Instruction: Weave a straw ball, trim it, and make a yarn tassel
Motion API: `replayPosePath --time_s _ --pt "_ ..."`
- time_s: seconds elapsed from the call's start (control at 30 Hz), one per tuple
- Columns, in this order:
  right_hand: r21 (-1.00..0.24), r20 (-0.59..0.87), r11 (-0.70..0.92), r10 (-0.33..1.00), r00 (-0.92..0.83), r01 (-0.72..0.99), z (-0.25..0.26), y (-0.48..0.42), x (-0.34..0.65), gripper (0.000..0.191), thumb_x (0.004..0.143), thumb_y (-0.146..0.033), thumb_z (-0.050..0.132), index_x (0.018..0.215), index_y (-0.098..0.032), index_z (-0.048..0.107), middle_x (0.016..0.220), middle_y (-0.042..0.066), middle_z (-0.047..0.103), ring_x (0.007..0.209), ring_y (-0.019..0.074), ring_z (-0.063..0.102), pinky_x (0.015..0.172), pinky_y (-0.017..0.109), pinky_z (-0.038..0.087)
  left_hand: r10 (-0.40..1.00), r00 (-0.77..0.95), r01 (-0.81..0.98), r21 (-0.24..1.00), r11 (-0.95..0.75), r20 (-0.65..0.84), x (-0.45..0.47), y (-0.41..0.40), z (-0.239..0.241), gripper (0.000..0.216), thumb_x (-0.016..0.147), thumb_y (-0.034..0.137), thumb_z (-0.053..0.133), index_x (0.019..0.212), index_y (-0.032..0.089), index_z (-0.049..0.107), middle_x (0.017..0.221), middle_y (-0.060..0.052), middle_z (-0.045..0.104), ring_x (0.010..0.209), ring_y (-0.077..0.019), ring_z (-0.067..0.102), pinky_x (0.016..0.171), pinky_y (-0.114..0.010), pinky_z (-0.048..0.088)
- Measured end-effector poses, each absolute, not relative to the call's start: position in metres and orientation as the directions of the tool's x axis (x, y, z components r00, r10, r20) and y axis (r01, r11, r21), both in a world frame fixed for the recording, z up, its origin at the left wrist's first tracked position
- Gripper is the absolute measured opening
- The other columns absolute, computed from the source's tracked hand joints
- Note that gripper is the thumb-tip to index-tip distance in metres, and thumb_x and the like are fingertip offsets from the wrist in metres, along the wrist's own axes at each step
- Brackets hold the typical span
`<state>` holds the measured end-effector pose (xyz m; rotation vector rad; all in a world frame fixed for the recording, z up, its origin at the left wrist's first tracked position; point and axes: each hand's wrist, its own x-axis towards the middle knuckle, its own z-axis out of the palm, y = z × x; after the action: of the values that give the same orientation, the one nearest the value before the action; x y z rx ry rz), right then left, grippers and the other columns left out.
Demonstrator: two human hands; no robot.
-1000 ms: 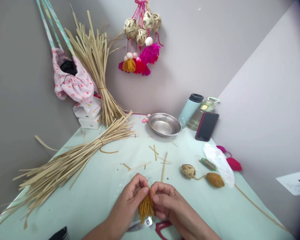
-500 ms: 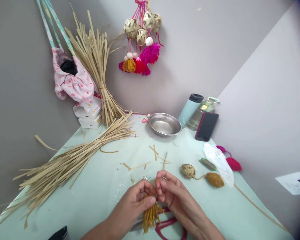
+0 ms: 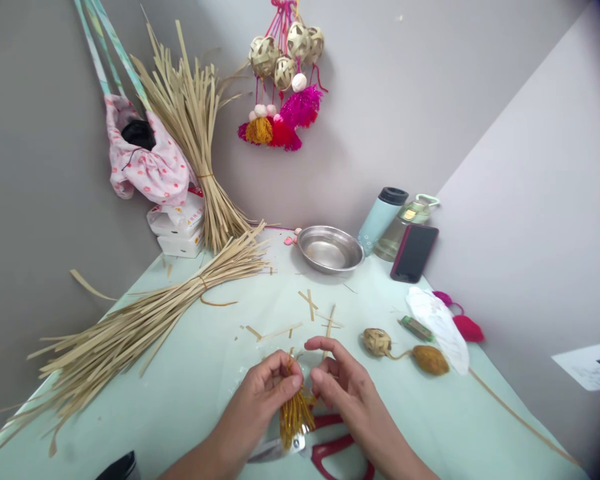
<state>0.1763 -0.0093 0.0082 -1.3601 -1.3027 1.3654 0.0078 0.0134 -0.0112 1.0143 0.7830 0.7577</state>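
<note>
Pinched between the thumb and fingers of my left hand (image 3: 264, 395) is the top of a golden yarn tassel (image 3: 295, 420), its strands hanging down toward me. My right hand (image 3: 345, 383) is just to the right of it, with the index finger stretched out and the thumb apart; I see nothing held there, though its lower fingers are partly hidden. Short yarn ends stick up above the left fingertips. Under the tassel lie scissors with red handles (image 3: 316, 453), their blades pointing left and partly covered.
A bundle of flat straw strips (image 3: 145, 320) lies on the left. Behind are a metal bowl (image 3: 330, 250), a blue tumbler (image 3: 383, 217) and a phone (image 3: 414, 253). To the right rest a small woven ball (image 3: 377, 341), a brown yarn skein (image 3: 430, 360) and white cloth (image 3: 437, 320). Cut strips (image 3: 309, 304) are scattered mid-table.
My right hand has come away from the tassel's top and its fingers have spread. My left hand has shifted slightly left with the tassel, uncovering more of the scissors.
</note>
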Motion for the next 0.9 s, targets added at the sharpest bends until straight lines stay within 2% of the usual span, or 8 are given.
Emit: replayPosePath --time_s 0.1,0.17,0.4,0.5,0.63,0.7,0.8,0.9 --pt "-0.974 -0.193 -0.163 0.961 -0.196 0.16 0.0097 -0.0107 0.173 0.032 0.083 -0.05 0.063 0.083 -0.017 0.06 0.066 -0.002 0.048 0.059 0.0121 0.043 0.054 0.024 0.035 0.849 0.489 -0.178 0.93 0.323 -0.201 0.0072 0.0129 -0.0088 0.023 0.086 0.039 0.06 0.08 0.018 0.055 0.075 0.002 0.048 0.073 -0.0138 0.044 0.069 -0.025 0.035" --pt "-0.974 -0.193 -0.163 0.959 -0.205 0.156 0.0109 -0.0107 0.1718 0.034 0.083 -0.048 0.063 0.073 -0.016 0.059 0.068 -0.001 0.048 0.059 0.0115 0.043 0.054 0.024 0.036 0.854 0.479 -0.165 0.935 0.313 -0.201 0.0067 0.0127 -0.0088 0.023 0.087 0.039 0.058 0.079 0.018 0.055 0.075 0.002 0.048 0.074 -0.0138 0.044 0.07 -0.025 0.035" --pt "-0.982 -0.18 -0.174 0.98 -0.087 0.076 0.0135 -0.0085 0.1726 0.03 0.084 -0.046 0.061 0.076 -0.018 0.056 0.066 -0.002 0.05 0.058 0.0109 0.042 0.054 0.023 0.038 0.819 0.54 -0.162 0.931 0.327 -0.194 0.0082 0.0134 -0.0149 0.021 0.083 0.038 0.063 0.081 0.018 0.057 0.069 0.004 0.048 0.067 -0.0125 0.043 0.065 -0.024 0.033" --pt "-0.977 -0.213 -0.209 0.969 -0.121 0.045 0.0102 -0.009 0.1707 0.03 0.083 -0.046 0.063 0.078 -0.017 0.056 0.064 -0.002 0.053 0.057 0.0104 0.043 0.052 0.022 0.036 0.81 0.544 -0.205 0.901 0.381 -0.218 0.0089 0.0136 -0.0117 0.021 0.082 0.037 0.065 0.08 0.018 0.056 0.071 0.002 0.054 0.071 -0.0145 0.05 0.069 -0.026 0.037" --pt "-0.959 -0.284 -0.274 0.936 -0.207 0.079 0.0068 -0.0105 0.1694 0.034 0.082 -0.051 0.062 0.082 -0.018 0.055 0.057 -0.005 0.049 0.051 0.0101 0.042 0.05 0.022 0.034 0.828 0.453 -0.286 0.827 0.485 -0.329 0.0066 0.0144 -0.0068 0.02 0.082 0.037 0.064 0.081 0.02 0.053 0.073 0.002 0.056 0.071 -0.0152 0.053 0.069 -0.027 0.039" --pt "-0.966 -0.246 -0.227 0.953 -0.175 0.124 0.0088 -0.0111 0.1707 0.036 0.086 -0.054 0.055 0.085 -0.019 0.055 0.057 -0.005 0.045 0.051 0.0103 0.039 0.049 0.022 0.032 0.844 0.413 -0.29 0.829 0.478 -0.342 0.0054 0.0146 -0.0073 0.02 0.083 0.037 0.064 0.082 0.02 0.052 0.072 0.003 0.053 0.069 -0.0138 0.05 0.067 -0.026 0.038" --pt "-0.974 -0.159 -0.136 0.98 -0.123 0.179 0.0133 -0.0117 0.1735 0.037 0.089 -0.056 0.048 0.09 -0.02 0.053 0.066 -0.004 0.045 0.057 0.0111 0.037 0.051 0.023 0.032 0.862 0.418 -0.225 0.887 0.403 -0.285 0.0062 0.0136 -0.0107 0.02 0.083 0.037 0.064 0.08 0.019 0.054 0.07 0.004 0.049 0.068 -0.012 0.046 0.066 -0.024 0.036" --pt "-0.969 -0.16 -0.117 0.968 -0.195 0.217 0.0133 -0.0121 0.1735 0.043 0.088 -0.059 0.049 0.074 -0.019 0.048 0.065 -0.003 0.041 0.059 0.0113 0.036 0.052 0.023 0.031 0.815 0.531 -0.173 0.912 0.371 -0.231 0.0093 0.0118 -0.0136 0.024 0.082 0.039 0.065 0.08 0.018 0.054 0.068 0.003 0.051 0.067 -0.0125 0.047 0.065 -0.025 0.036"
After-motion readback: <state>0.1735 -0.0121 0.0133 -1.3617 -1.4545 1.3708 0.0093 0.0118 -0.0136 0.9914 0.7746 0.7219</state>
